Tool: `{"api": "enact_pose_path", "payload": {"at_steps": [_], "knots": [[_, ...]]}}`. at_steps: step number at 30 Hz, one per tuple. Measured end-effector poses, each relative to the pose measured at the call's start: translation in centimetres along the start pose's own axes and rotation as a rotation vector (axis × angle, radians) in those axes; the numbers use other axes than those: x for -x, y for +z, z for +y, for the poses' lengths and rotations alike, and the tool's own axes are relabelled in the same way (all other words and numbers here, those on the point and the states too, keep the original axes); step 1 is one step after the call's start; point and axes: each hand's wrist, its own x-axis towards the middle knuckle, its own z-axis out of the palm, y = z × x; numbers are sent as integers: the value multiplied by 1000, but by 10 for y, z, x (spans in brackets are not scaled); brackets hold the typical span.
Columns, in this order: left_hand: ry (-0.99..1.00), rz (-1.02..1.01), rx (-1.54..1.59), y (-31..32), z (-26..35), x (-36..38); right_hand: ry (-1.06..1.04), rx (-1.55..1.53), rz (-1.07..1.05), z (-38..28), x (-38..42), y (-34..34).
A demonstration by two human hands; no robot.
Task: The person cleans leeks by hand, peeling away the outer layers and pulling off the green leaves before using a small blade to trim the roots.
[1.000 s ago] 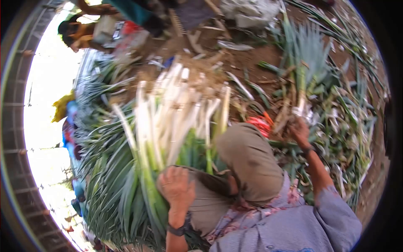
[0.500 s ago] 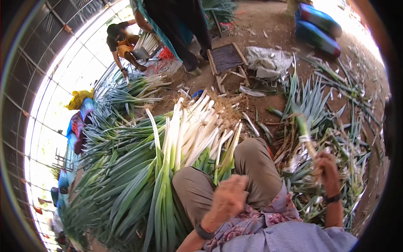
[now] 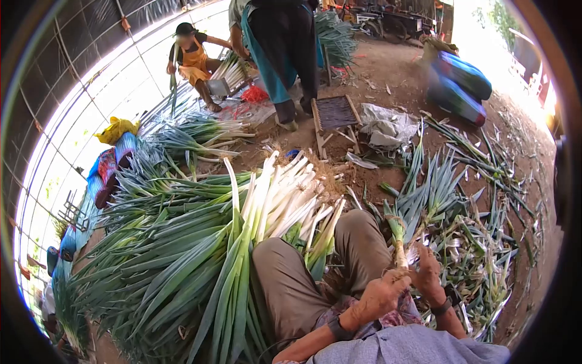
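Note:
A leek point(image 3: 398, 238) stands in front of my right knee, its white stem pointing down and its green leaves away from me. My left hand point(image 3: 382, 298) is closed around the root end of the stem. Right beside it, my right hand point(image 3: 428, 276) has its fingers bent against the stem, where a pale strip of outer leaf shows; its fingertips are partly hidden. To the left of my knees lies a big pile of leeks point(image 3: 291, 194), white ends away from me and green leaves point(image 3: 163, 267) spread toward the lower left.
Leaf scraps point(image 3: 479, 261) cover the ground at right. Ahead are a low stool point(image 3: 335, 113), a crumpled white sack point(image 3: 388, 126) and a standing person point(image 3: 282, 54). Farther left, a crouching person point(image 3: 197, 57) handles leeks. Blue bundles point(image 3: 458, 88) lie at upper right.
My right hand has brought the leek inward from the right. My left hand has moved right from over my lap and closed on its root end. The crouching person has straightened, lifting a leek.

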Motion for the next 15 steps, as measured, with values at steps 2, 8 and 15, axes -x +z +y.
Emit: {"api": "enact_pose_path", "payload": {"at_steps": [2, 8, 15], "knots": [[186, 84, 12, -2, 18, -8, -27, 57, 8, -23, -8, -1], [291, 67, 23, -10, 32, -7, 301, -434, -57, -18, -8, 15], [86, 190, -287, -40, 22, -12, 278, -888, 291, -1, -43, -82]]}}
